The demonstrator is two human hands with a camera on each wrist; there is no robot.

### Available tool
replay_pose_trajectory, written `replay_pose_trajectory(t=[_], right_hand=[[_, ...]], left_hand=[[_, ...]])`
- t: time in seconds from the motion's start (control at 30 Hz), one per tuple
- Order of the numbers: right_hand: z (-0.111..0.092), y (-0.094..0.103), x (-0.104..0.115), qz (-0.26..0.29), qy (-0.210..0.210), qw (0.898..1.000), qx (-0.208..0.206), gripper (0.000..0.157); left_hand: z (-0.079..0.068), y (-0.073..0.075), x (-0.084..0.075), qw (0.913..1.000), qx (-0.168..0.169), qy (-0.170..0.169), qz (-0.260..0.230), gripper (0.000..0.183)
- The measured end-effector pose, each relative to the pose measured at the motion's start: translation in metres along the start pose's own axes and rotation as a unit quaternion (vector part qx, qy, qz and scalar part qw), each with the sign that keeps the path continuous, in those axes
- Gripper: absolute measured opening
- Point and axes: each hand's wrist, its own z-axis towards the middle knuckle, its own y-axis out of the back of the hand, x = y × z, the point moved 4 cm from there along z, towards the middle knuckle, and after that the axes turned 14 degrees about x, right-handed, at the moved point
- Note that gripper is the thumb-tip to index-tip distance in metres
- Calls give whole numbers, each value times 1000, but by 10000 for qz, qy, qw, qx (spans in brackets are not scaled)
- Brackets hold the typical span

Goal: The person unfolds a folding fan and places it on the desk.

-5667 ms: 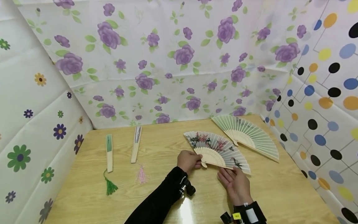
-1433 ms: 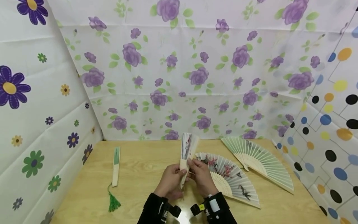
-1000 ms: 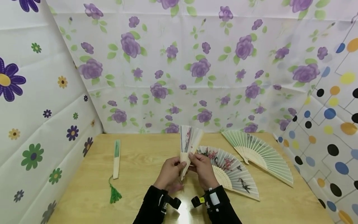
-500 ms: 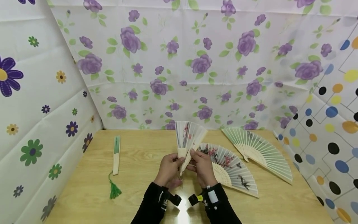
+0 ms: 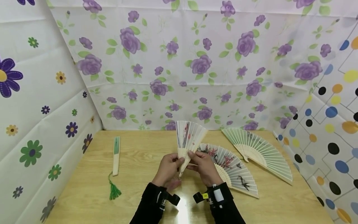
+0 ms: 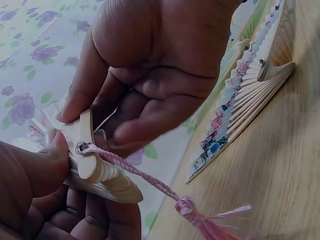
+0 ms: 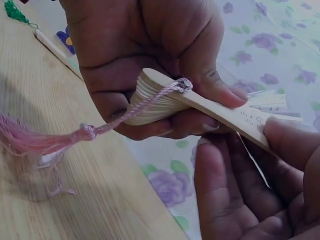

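Both hands hold a partly spread folding fan (image 5: pixel 190 134) above the middle of the table. My left hand (image 5: pixel 167 169) grips its left side low down, thumb on top. The right hand (image 5: pixel 206 166) pinches the outer rib on the other side. In the right wrist view the fan's ribs (image 7: pixel 155 97) meet at a metal pivot, from which a pink tassel (image 7: pixel 65 137) hangs on a cord. Just behind the right hand lies a spread fan with pink blossoms (image 5: pixel 233 165), its left end partly hidden by that hand.
A spread pale green fan (image 5: pixel 261 154) lies at the back right of the wooden table (image 5: pixel 139 149). On the left lies a folded green fan (image 5: pixel 116 155) with a green tassel (image 5: pixel 114 190). Patterned cloths hang at the back and both sides.
Earlier the blossom fan was being handled and the pink-tasselled fan lay folded on the left. That fan is now in both hands and has been spread partway; lately the hands barely move.
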Motion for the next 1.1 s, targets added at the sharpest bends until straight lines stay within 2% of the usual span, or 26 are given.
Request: replay_pose_trajectory(t=[0.2, 0.3, 0.6, 0.7, 0.87, 0.93, 1.1], right_hand=[[-4, -9, 3, 400, 459, 9955, -728, 37], [-4, -14, 4, 533, 567, 9926, -927, 37], [-5, -11, 3, 89, 465, 9947, -912, 35], [-3, -13, 1, 266, 582, 9928, -1009, 36], [-3, -22, -7, 1133, 708, 9829, -1270, 40], [-4, -26, -8, 1302, 742, 9802, -1296, 41], [-2, -25, -5, 996, 814, 9862, -1040, 40]], left_hand=[[1, -1, 1, 9980, -192, 5, -604, 29], [1, 0, 1, 9964, -346, 23, -771, 29], [1, 2, -2, 9981, -408, -21, -460, 27], [1, 2, -2, 9978, -396, -62, -536, 27], [1, 3, 0, 9948, -530, -119, -857, 26], [0, 5, 1, 9932, -645, -127, -961, 25], [0, 9, -1, 9909, -777, -141, -1087, 25]])
